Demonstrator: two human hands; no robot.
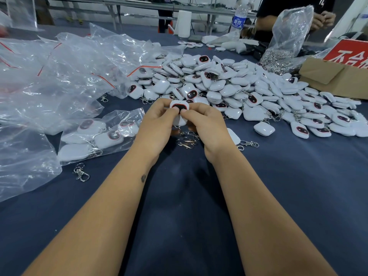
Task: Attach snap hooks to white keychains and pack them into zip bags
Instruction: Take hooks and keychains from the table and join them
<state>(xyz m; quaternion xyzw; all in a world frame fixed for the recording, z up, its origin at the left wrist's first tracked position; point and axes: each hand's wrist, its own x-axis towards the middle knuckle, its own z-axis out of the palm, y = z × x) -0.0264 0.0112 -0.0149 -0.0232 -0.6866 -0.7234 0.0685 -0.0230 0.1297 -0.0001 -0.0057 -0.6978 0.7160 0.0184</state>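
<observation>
Just above the dark blue tabletop (278, 186), near the front edge of a big heap, both hands meet around one white keychain (178, 106). The left hand (159, 124) curls round its left side with the thumb pressed on the dark oval face; the right hand (203, 124) pinches the right side, thumb tip on the same face. The fingers (162, 105) of each hand are bent close about the piece, so only its upper face and a bit of its lower body show between them. A small metal ring hangs from its lower end, and whether a hook is already on it cannot be told.

Directly below the hands a few loose snap hooks (187, 141) lie on the cloth, with another pair (249, 144) to the right beside a white keychain partly hidden by the right wrist. One more snap hook (81, 173) lies apart at the left. Just left of the hands a zip bag (99, 136) holding several keychains lies flat, and behind it spreads a pile of clear bags (59, 76) with red seal strips. The heap of keychains (239, 86) runs behind and right of the hands. At the far right stand a cardboard box (334, 78) and a clear sack of metal hooks (286, 42), with another person's hands (323, 18) behind it and a water bottle (239, 16) nearby.
</observation>
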